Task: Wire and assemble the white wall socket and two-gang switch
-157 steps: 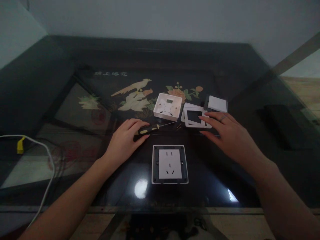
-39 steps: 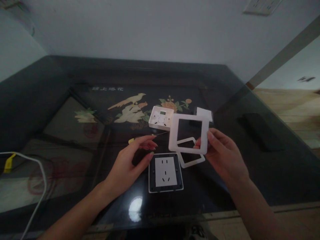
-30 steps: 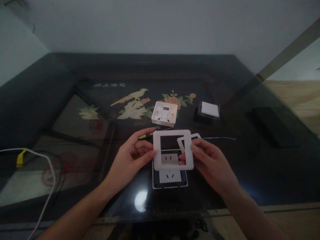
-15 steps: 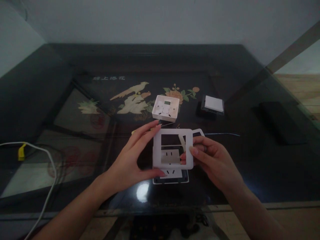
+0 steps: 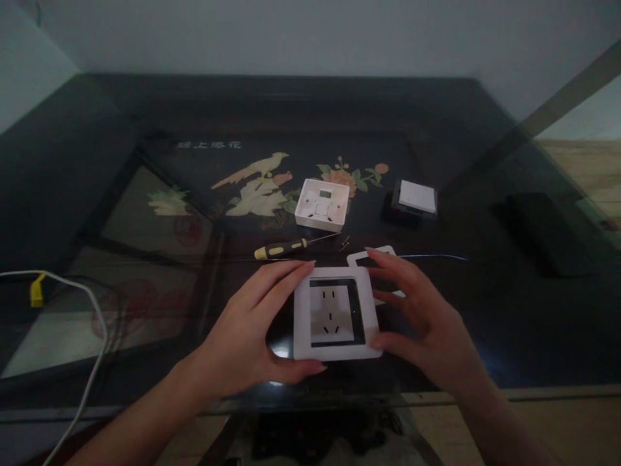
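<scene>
A white square faceplate frame [image 5: 301, 323] lies over the wall socket [image 5: 330, 314], whose slotted white face and dark surround show through its opening. My left hand [image 5: 247, 323] grips the frame's left side, fingertips at the top edge and thumb at the bottom edge. On the right side, my right hand [image 5: 422, 317] has its thumb at the frame's lower right corner. Its fingers reach over a second white frame [image 5: 356, 257], partly hidden under that hand. Whether the faceplate frame sits flush on the socket, I cannot tell.
A white back box [image 5: 321, 206] stands beyond my hands, with a yellow-black screwdriver [image 5: 281, 248] and small screws [image 5: 344, 244] before it. Further right are a switch module [image 5: 416, 197] and a dark flat object [image 5: 546, 233]. A white cable [image 5: 99, 323] runs along the left.
The faceplate frame has come down over the socket, towards me. My right hand has shifted its grip to the frame's right edge, and the screwdriver has come into view.
</scene>
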Available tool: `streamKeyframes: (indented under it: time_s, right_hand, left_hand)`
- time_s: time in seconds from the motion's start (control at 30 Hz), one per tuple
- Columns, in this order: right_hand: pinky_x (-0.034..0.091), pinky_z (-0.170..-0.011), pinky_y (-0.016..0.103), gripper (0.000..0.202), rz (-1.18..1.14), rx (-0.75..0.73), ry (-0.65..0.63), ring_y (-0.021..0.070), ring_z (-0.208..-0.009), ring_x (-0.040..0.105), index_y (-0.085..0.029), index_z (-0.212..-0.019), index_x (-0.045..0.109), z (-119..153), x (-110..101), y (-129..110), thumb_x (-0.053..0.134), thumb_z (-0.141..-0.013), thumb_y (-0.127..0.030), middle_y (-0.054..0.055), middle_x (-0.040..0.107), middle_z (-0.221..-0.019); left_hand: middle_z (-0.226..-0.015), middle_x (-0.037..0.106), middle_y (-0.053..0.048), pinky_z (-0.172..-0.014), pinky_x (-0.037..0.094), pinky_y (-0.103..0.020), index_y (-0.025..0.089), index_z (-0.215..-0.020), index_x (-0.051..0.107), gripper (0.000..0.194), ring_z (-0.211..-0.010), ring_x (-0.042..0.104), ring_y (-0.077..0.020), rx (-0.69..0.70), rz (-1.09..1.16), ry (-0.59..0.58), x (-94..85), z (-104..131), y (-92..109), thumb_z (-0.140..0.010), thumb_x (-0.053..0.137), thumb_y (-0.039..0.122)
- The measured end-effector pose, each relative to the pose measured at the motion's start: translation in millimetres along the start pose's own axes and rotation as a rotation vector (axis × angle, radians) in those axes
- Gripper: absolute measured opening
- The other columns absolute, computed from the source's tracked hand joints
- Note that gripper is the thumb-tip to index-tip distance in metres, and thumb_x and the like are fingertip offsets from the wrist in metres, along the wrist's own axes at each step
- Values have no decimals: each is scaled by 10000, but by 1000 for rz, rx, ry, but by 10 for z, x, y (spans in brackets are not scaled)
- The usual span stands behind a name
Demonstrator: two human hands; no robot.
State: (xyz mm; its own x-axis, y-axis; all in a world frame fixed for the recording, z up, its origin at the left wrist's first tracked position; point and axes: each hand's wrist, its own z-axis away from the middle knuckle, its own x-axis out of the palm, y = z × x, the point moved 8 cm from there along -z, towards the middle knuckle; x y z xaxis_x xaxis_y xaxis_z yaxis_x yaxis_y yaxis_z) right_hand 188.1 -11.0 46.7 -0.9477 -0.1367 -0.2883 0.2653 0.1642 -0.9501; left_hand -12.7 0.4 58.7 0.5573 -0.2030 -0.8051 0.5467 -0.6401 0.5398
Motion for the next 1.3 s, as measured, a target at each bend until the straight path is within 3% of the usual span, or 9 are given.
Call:
streamKeyframes:
  time_s: [0.07,0.17,0.27,0.5,0.83,1.07,1.3]
  right_hand:
    - [497,-1080,416,781,237,-148,-158,278,-1399,461,-361,-1398,499,44,93,-79,824,-701,-500,70,430,-1552]
    - [462,-1113,416,746,419,-213,-278,275,-1418,432,-301,-1411,468,97,187,-49,768,-761,-512,114,439,-1530]
    - [458,-1115,417,628,480,-216,-277,261,-1415,428,-291,-1407,453,112,214,-4,716,-850,-414,118,436,-1514]
    - [480,-1095,443,629,468,-147,-290,284,-1393,438,-326,-1411,445,136,261,86,716,-843,-338,94,420,-1502]
    - [436,-1134,446,772,401,-71,-352,268,-1464,353,-344,-1499,331,152,298,193,724,-840,-423,87,328,-1583]
    - [452,-1119,489,719,360,-65,-290,273,-1435,414,-368,-1522,317,121,278,182,668,-895,-370,81,382,-1583]
    - [440,-1126,489,843,364,-64,-307,281,-1448,392,-363,-1565,213,108,299,198,692,-871,-390,79,348,-1609]
  left_hand:
    - [-1419,475,-144,-1103,460,-402,192,-1495,322,930,-1283,508,-305,-38,30,-16,72,65,-44,-763,719,605]
    - [-1436,469,-142,-1102,464,-428,216,-1509,302,934,-1293,504,-312,-77,55,-21,171,134,-107,-769,720,603]
    - [-1482,445,-145,-1116,449,-472,246,-1537,253,962,-1328,483,-331,-89,75,-49,253,148,-139,-773,741,569]
    - [-1553,370,-151,-1143,399,-564,315,-1555,197,956,-1415,399,-353,-91,152,-119,298,145,-137,-800,753,498]
    - [-1600,282,-146,-1159,387,-558,326,-1548,184,958,-1460,347,-346,-200,235,-197,369,195,-175,-801,780,385]
    - [-1584,317,-134,-1166,380,-550,322,-1540,211,937,-1436,381,-344,-206,277,-189,383,197,-189,-798,748,520]
    - [-1576,333,-117,-1171,382,-529,315,-1537,234,827,-1434,383,-326,-213,284,-157,370,188,-186,-860,702,395]
